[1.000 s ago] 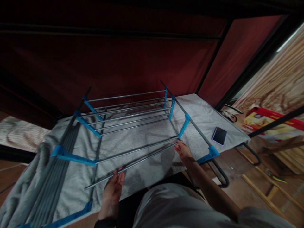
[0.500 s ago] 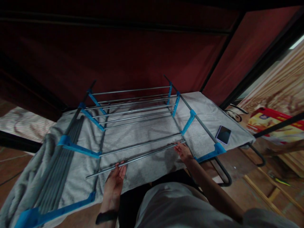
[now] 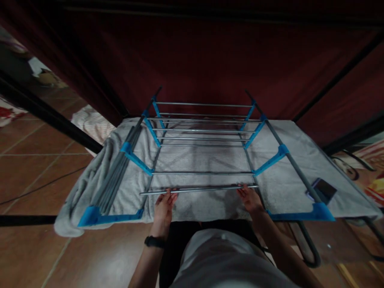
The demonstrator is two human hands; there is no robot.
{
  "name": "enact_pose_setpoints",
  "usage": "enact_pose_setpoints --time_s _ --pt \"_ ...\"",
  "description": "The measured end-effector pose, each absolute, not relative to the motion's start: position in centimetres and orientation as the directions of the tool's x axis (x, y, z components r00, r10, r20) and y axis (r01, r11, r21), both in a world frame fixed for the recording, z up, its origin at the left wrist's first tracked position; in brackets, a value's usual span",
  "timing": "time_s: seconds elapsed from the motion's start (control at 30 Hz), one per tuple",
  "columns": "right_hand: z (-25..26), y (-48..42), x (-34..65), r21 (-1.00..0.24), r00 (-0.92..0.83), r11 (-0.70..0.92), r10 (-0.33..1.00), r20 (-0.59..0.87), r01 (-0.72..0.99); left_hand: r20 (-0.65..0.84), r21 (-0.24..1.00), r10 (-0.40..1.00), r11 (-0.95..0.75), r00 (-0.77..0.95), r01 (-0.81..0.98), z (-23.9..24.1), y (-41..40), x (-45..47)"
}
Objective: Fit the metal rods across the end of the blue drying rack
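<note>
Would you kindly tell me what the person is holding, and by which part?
A thin rod: the left hand holds it a little in from its left end, the right hand near its right end.

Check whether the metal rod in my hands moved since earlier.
Yes: the metal rod has swung closer to parallel with the nearest fixed crossbar, its left end moving toward it.

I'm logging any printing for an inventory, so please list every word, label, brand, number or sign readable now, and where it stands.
None can be read.
Red-and-yellow printed object at the right edge: cut off and blurred; no lettering legible.
Dark-screened phone with a purple edge: no text discernible.
Blue plastic brackets and thin silvery metal rod: no marking discernible.
Black wristband: too small to tell.
</note>
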State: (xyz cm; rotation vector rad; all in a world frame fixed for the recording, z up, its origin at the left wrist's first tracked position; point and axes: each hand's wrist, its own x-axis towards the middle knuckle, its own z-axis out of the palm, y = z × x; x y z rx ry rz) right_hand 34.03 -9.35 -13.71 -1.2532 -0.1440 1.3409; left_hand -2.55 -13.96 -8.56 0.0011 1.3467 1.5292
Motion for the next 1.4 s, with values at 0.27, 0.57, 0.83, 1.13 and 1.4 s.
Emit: enact_pose_setpoints --time_s 0.27,0.57,0.83,1.13,1.4 --pt "-14.6 -8.6 34.5 -0.743 0.39 -0.302 0.701 -0.598 -0.597 -0.47 0.817 0.636 0.051 -0.612 -0.574 -8.8 -14.7 -4.7" --pt "-14.5 -9.1 34.2 -0.769 0.29 -0.329 0.788 -0.544 -0.548 -0.357 0.919 0.721 0.157 -0.593 -0.362 -10.4 -14.6 -3.7" --pt "-14.6 -9.2 34.5 -0.785 0.271 -0.315 0.815 -0.511 -0.534 -0.12 0.968 0.866 0.21 -0.485 0.136 -10.4 -15.7 -3.2" --pt "-14.1 -9.0 34.7 -0.787 0.285 -0.341 0.798 -0.531 -0.514 0.174 0.504 0.984 -0.121 0.037 0.855 -10.8 -15.4 -3.4" --pt "-14.6 -8.9 35.0 -0.803 0.308 -0.346 0.791 -0.528 -0.485 0.1 0.517 0.994 -0.084 0.037 0.852 -11.4 -15.1 -4.5"
